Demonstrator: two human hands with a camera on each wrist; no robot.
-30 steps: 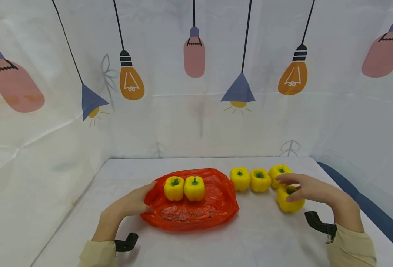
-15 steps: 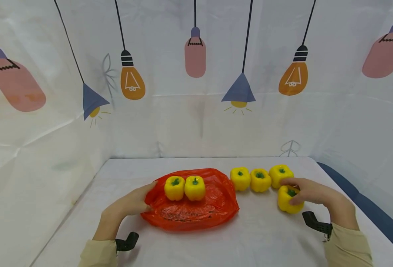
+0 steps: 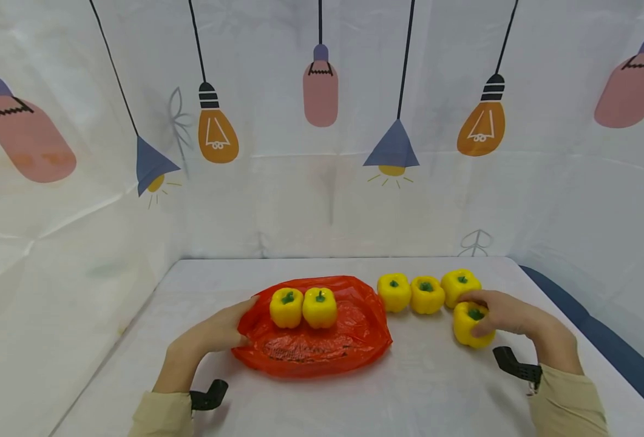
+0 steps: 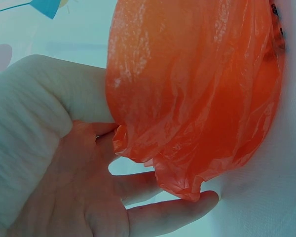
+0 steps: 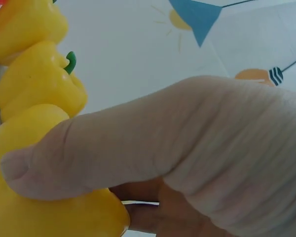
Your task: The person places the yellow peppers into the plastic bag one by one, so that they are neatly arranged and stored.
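Observation:
In the head view, a red plastic bag [image 3: 349, 334] lies flat on the table with two yellow bell peppers on it, one pepper [image 3: 286, 308] beside the other pepper [image 3: 319, 308]. My left hand [image 3: 212, 331] holds the bag's left edge; the left wrist view shows the thumb hidden behind the film [image 4: 197, 89] and the outer fingers extended below. Over on the right, my right hand [image 3: 513, 312] grips the nearest yellow bell pepper [image 3: 466, 328], its thumb [image 5: 64, 163] across the pepper's side and its fingers round the far side.
Beyond the bag's right edge stand three more yellow peppers in a row: a left one [image 3: 393, 291], a middle one [image 3: 427, 295] and a right one [image 3: 458, 285] close to the gripped pepper. A white sheet wall [image 3: 300, 206] printed with lamps rises behind the white table [image 3: 409, 388].
My right hand has moved slightly left and closed round the near pepper, which has shifted a little left. The left hand and the bag stay put.

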